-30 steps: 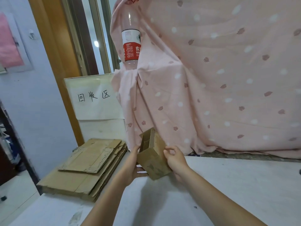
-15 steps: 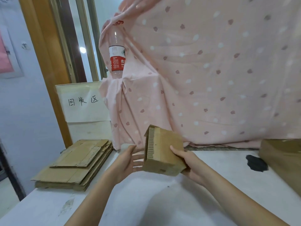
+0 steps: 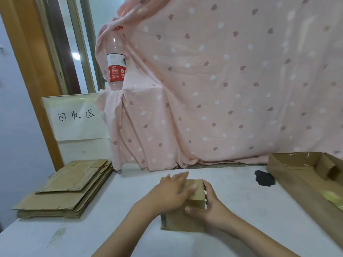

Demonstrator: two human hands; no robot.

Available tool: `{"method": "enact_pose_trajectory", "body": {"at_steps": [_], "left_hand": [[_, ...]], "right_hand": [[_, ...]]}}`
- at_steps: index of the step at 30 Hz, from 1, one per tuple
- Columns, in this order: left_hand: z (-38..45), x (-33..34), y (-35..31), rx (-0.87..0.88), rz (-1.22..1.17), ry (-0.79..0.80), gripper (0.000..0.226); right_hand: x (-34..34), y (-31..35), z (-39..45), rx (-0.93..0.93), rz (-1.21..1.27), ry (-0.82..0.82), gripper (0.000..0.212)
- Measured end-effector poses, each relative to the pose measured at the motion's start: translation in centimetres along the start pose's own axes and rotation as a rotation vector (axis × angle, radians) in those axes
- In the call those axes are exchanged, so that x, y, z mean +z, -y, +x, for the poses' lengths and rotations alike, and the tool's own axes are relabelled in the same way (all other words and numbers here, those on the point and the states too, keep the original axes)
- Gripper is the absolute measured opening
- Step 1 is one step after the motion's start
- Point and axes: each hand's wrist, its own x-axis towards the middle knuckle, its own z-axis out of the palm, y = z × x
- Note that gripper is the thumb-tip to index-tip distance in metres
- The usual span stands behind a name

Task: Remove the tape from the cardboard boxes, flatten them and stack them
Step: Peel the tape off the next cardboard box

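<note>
Head view: left hand (image 3: 173,193) lies flat, fingers straight, pressing the small cardboard box (image 3: 185,210) onto the table (image 3: 250,210); right hand (image 3: 207,206) grips its right side. Flattening seems under way; next, carry it left to the flattened stack (image 3: 68,188). Box's long axis runs near-to-far, though blur obscures its ends

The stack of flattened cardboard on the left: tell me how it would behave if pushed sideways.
The stack of flattened cardboard would probably slide as stiff sheets, not flop. Its layers sit unevenly with nothing seen binding them, so the top sheets may shear off. It lies flat, so tipping seems unlikely.
</note>
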Motion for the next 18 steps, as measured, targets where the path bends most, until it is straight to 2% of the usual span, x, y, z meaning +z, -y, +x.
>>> {"method": "enact_pose_trajectory", "body": {"at_steps": [2,5,6,9,14,18], "left_hand": [[-0.6,0.7,-0.5,0.001,0.097,0.064,0.071],[-1.1,1.2,-0.4,0.076,0.224,0.020,0.083],[-1.1,1.5,0.0,0.099,0.258,0.013,0.089],[-0.9,2.5,0.6,0.128,0.387,0.020,0.104],[-0.1,2.9,-0.1,0.099,0.428,0.056,0.094],[-0.1,2.8,0.2,0.119,0.401,0.061,0.095]], "right_hand": [[-1.1,0.8,-0.4,-0.007,-0.026,-0.024,0.092],[-3.0,2.0,-0.5,-0.055,-0.192,-0.072,0.040],[-3.6,2.3,-0.4,-0.077,-0.267,-0.094,0.032],[-4.8,3.2,0.2,-0.130,-0.459,-0.082,0.026],[-5.8,4.5,1.4,-0.125,-0.654,-0.009,0.014],[-6.0,5.1,2.1,-0.116,-0.687,0.029,0.013]]}}
